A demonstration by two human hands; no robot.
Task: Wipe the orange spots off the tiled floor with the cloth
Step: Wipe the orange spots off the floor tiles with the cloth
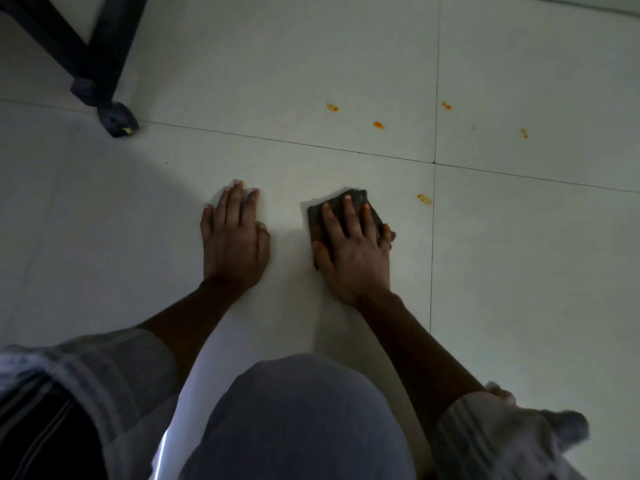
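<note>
On a pale tiled floor, the right hand presses a dark cloth with spread fingers near orange spots; the left hand rests flat, fingers straight.

Bare forearms emerge from pale grey striped short sleeves; a grey cloth-covered knee shows near the bottom centre.

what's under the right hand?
A folded dark grey cloth lies flat on the pale tiled floor, pressed down by the right hand with straight fingers. The cloth's middle and any orange spot beneath it are covered; the nearest visible orange spot lies apart.
</note>
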